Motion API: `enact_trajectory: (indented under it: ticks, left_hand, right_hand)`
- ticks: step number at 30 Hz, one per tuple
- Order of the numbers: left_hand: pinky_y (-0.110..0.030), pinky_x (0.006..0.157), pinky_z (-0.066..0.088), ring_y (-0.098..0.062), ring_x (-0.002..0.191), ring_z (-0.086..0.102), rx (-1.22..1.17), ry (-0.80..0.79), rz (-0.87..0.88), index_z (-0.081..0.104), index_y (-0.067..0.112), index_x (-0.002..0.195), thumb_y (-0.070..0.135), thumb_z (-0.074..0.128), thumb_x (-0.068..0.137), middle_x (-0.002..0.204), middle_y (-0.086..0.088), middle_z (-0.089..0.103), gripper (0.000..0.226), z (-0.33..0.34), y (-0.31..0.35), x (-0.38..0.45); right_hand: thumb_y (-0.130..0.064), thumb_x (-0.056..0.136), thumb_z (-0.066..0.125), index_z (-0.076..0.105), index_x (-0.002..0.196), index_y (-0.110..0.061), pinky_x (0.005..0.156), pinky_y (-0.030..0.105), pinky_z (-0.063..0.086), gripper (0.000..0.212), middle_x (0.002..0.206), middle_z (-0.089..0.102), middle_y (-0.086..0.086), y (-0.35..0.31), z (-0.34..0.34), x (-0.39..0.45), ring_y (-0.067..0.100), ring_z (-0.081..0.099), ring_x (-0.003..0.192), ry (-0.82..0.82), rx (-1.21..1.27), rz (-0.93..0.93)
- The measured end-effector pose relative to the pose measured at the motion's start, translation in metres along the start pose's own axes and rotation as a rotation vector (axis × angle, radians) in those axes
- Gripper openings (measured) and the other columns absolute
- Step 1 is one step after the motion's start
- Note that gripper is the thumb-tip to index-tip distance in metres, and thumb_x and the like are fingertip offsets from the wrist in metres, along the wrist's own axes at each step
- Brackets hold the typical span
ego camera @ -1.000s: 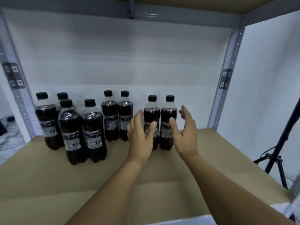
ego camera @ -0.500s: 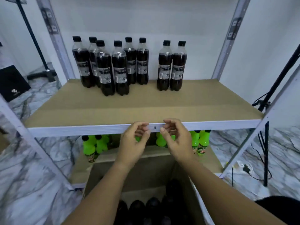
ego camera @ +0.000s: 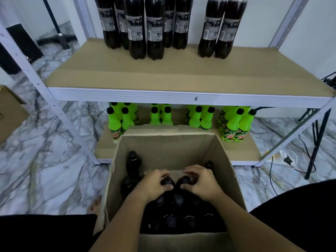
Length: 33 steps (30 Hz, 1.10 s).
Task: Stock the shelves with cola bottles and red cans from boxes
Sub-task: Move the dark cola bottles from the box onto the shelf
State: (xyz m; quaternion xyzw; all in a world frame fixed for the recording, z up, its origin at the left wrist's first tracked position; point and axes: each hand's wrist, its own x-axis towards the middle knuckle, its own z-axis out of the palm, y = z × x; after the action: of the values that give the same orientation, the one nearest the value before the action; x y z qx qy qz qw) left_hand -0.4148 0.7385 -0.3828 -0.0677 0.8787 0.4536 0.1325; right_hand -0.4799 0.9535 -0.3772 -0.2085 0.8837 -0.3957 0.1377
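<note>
Cardboard box (ego camera: 224, 157) sits open at 6 o'clock, packed w/ dark cola bottles, caps up; left hand (ego camera: 154, 186) curls round the neck of one bottle (ego camera: 167, 181), right hand (ego camera: 201, 182) curls round the neck of the bottle beside it (ego camera: 185, 179), the two hands nearly touching; one bottle (ego camera: 133, 162) stands apart at the box's 10 o'clock corner; upper shelf (ego camera: 181, 77) at 12 o'clock carries eight cola bottles (ego camera: 154, 30) near its back, six grouped at 11 o'clock, two at 1 o'clock; lower shelf behind the box holds green bottles (ego camera: 234, 122) w/ black caps; marble floor (ego camera: 45, 170) at 9 o'clock.
</note>
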Motion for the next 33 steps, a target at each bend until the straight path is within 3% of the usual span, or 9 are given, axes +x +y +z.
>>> enact_trajectory:
  ticks: [2,4,9,12,14,20,24,30,33]
  left_hand:
    - [-0.034,0.109,0.05,-0.011,0.12,0.065,0.004,0.018,-0.028,0.069,0.018,0.131,0.018,0.084,0.084,0.124,0.006,0.07,0.049,0.008,-0.009,0.003]
    - [-0.034,0.109,0.05,-0.012,0.12,0.065,-0.007,0.042,-0.04,0.069,0.017,0.131,0.015,0.083,0.085,0.127,0.004,0.07,0.048,0.012,-0.013,0.004]
    - [-0.036,0.104,0.054,-0.01,0.114,0.067,0.011,0.082,-0.017,0.072,0.015,0.124,0.011,0.082,0.086,0.121,0.001,0.073,0.04,0.015,-0.017,0.003]
    - [-0.041,0.094,0.058,-0.018,0.106,0.071,0.059,0.082,0.008,0.071,0.02,0.119,0.016,0.079,0.088,0.116,0.001,0.073,0.032,0.015,-0.015,0.001]
    - [-0.039,0.097,0.054,-0.02,0.113,0.066,0.14,0.077,0.055,0.068,0.019,0.125,0.021,0.075,0.092,0.121,-0.001,0.07,0.034,0.013,-0.01,-0.002]
    - [-0.038,0.098,0.052,-0.008,0.108,0.064,0.099,0.181,0.2,0.065,0.027,0.121,0.034,0.069,0.096,0.113,0.012,0.067,0.026,-0.013,0.014,-0.008]
    - [-0.035,0.099,0.05,0.003,0.109,0.061,0.029,0.267,0.283,0.065,0.03,0.118,0.032,0.068,0.098,0.113,0.017,0.066,0.02,-0.041,0.046,-0.009]
    - [-0.033,0.095,0.053,-0.005,0.108,0.063,-0.056,0.321,0.428,0.061,0.029,0.115,0.036,0.059,0.102,0.113,0.01,0.064,0.015,-0.086,0.117,-0.013]
    - [-0.035,0.096,0.051,-0.006,0.108,0.061,-0.071,0.424,0.495,0.06,0.029,0.113,0.036,0.058,0.102,0.112,0.009,0.064,0.013,-0.107,0.156,-0.012]
  right_hand:
    - [-0.02,0.067,0.093,0.076,0.114,-0.012,0.088,0.0,0.043,0.05,0.119,0.069,-0.002,0.003,0.003,0.0,0.006,0.064,0.105,-0.023,-0.072,-0.009]
    - [-0.019,0.07,0.091,0.076,0.116,-0.011,0.088,-0.002,0.038,0.049,0.12,0.07,-0.001,0.005,0.004,0.002,0.007,0.064,0.107,-0.039,-0.119,-0.018]
    - [-0.021,0.076,0.087,0.069,0.127,-0.009,0.105,0.026,0.046,0.056,0.131,0.066,0.002,0.01,0.006,0.003,0.016,0.06,0.121,-0.095,-0.177,-0.026]
    - [-0.021,0.081,0.084,0.068,0.127,-0.006,0.102,0.024,0.045,0.051,0.13,0.064,0.005,0.012,0.008,0.004,0.02,0.059,0.121,-0.134,-0.207,-0.05]
    - [-0.022,0.084,0.081,0.066,0.126,-0.006,0.1,0.026,0.045,0.047,0.128,0.063,0.005,0.01,0.008,0.002,0.022,0.058,0.12,-0.137,-0.209,-0.066]
    - [-0.03,0.091,0.074,0.065,0.117,-0.011,0.093,0.025,0.045,0.033,0.114,0.061,0.003,-0.012,-0.015,0.004,0.018,0.058,0.107,-0.066,-0.165,-0.162]
    - [-0.033,0.092,0.072,0.064,0.115,-0.013,0.09,0.028,0.048,0.032,0.109,0.062,0.001,-0.043,-0.044,0.007,0.015,0.06,0.103,0.022,-0.084,-0.217]
    - [-0.037,0.094,0.069,0.063,0.114,-0.017,0.09,0.039,0.055,0.03,0.107,0.063,-0.002,-0.099,-0.1,0.019,0.012,0.064,0.098,0.171,0.044,-0.3]
    - [-0.034,0.094,0.069,0.066,0.114,-0.012,0.092,0.041,0.055,0.03,0.108,0.066,-0.001,-0.131,-0.131,0.024,0.01,0.064,0.103,0.273,0.109,-0.357]
